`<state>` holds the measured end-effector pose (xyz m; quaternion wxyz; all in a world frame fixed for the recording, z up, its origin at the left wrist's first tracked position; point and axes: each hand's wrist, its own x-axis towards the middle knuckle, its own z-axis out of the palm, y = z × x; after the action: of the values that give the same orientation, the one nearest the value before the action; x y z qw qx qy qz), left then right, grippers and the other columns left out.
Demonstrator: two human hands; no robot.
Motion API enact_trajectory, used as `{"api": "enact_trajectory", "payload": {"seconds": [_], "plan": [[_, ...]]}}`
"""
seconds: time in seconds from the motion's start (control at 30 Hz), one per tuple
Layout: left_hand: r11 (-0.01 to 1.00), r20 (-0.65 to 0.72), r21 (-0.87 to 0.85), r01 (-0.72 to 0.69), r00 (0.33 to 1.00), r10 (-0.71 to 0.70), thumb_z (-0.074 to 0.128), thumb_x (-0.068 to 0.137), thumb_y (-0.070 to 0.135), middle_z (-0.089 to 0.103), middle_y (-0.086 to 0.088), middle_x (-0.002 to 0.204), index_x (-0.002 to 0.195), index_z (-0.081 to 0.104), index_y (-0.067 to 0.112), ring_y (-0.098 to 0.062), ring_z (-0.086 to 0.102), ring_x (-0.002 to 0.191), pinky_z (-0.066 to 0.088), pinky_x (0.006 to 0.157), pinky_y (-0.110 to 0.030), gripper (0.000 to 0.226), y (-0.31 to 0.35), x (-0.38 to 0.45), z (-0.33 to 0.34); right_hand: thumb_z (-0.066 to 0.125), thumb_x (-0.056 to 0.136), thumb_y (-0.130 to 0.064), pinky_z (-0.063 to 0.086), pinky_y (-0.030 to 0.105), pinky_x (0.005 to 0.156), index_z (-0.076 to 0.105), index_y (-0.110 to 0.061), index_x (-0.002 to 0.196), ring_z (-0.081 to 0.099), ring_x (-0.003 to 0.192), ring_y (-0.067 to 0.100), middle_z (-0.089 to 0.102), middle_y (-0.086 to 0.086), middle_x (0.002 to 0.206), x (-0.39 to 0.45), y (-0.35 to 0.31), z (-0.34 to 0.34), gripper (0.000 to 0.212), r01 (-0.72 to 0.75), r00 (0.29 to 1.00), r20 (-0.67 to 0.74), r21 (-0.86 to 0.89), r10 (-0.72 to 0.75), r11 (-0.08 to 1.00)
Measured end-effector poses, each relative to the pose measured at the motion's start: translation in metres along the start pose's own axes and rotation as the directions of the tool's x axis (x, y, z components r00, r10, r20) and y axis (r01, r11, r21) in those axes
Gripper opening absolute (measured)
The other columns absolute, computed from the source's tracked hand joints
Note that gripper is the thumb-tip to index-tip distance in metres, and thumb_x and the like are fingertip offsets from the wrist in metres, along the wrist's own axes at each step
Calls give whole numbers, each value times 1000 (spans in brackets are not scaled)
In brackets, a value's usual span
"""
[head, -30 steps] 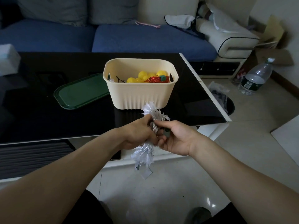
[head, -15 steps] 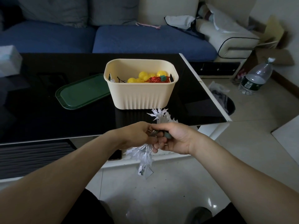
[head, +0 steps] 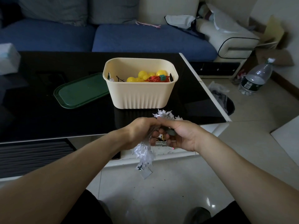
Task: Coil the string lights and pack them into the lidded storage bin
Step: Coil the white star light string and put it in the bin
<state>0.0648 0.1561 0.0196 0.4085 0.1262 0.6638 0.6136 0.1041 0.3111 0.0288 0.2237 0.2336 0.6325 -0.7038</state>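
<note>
A bundle of clear, spiky string lights (head: 144,153) runs through both hands just in front of the black table's near edge. My left hand (head: 140,131) grips the middle of the bundle. My right hand (head: 181,135) holds the upper part together with a small dark green piece (head: 169,131). One spiky end (head: 163,114) sticks up above the knuckles, and the other end hangs below with a tag. Behind them the cream storage bin (head: 140,94) stands open on the table, holding yellow ball lights (head: 142,76) and a red coil (head: 153,78). Its green lid (head: 79,91) lies flat to the left.
The black glass table (head: 40,120) has a white edge on the right. A blue sofa (head: 145,38) runs along the back. On the floor at right are a clear water bottle (head: 255,78) and a dark bin with a bag (head: 224,101). A pale box (head: 8,59) sits at far left.
The upper spiky end of the bundle has tipped to the right and both hands have shifted slightly rightward. The grip of both hands stays the same.
</note>
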Motion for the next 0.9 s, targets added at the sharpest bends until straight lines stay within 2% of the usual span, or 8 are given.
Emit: {"api": "enact_trajectory", "payload": {"seconds": [0.13,0.23,0.33,0.5,0.63,0.7,0.8,0.9], "plan": [[1000,-113,3,-1,994,2,37,100,14,41,-5,61,74,47,9,-17,39,51,38,59,-34,27,-5,5,0,81,76,-35,48,23,48,67,-12,101,57,53,11,64,2,67,3,3,0,36,15,999,-43,91,-11,996],[999,-160,6,-37,986,37,36,105,20,43,-6,62,78,47,8,-17,40,53,40,63,-37,31,-7,7,-2,76,87,-22,47,20,44,67,-6,115,63,51,12,69,7,77,4,3,1,34,23,1000,-17,189,-21,982],[998,-184,38,-43,982,49,37,107,26,44,-6,62,82,51,6,-16,40,53,42,60,-31,34,-7,7,-1,73,90,-19,48,20,44,64,-1,126,65,53,12,70,10,86,4,4,1,41,28,1000,-9,199,-27,980],[995,-190,58,-79,978,89,41,105,20,54,-9,64,86,59,1,-18,44,55,41,54,-28,33,-7,8,-2,66,95,-17,56,25,52,64,-1,124,67,70,18,71,17,95,4,3,0,33,20,999,33,196,-27,980],[998,-180,6,-64,982,64,45,100,19,52,-16,72,95,61,3,-20,43,55,40,53,-30,23,-6,9,-5,62,97,-12,54,22,49,64,-1,121,68,75,20,71,21,104,1,1,-1,27,10,998,53,205,-22,979],[998,-163,-40,-50,986,43,44,99,20,49,-17,73,98,61,4,-20,39,54,40,52,-30,24,-5,8,-5,62,96,-11,50,19,45,67,-3,115,69,71,18,73,18,95,0,0,-1,20,15,998,53,212,-27,977],[993,-140,-109,-38,990,23,37,101,22,41,-8,61,99,60,5,-18,33,51,41,56,-32,28,-2,7,-5,61,96,-8,49,18,43,67,-4,108,67,64,15,72,12,81,-1,-3,0,14,42,998,43,214,-53,976],[991,-108,-126,-40,994,26,35,103,24,36,-5,61,101,58,6,-18,31,51,40,56,-33,29,0,7,-7,63,95,-9,48,19,42,68,-4,103,66,63,15,71,11,79,-2,-3,0,10,77,997,11,178,-80,981]]}}
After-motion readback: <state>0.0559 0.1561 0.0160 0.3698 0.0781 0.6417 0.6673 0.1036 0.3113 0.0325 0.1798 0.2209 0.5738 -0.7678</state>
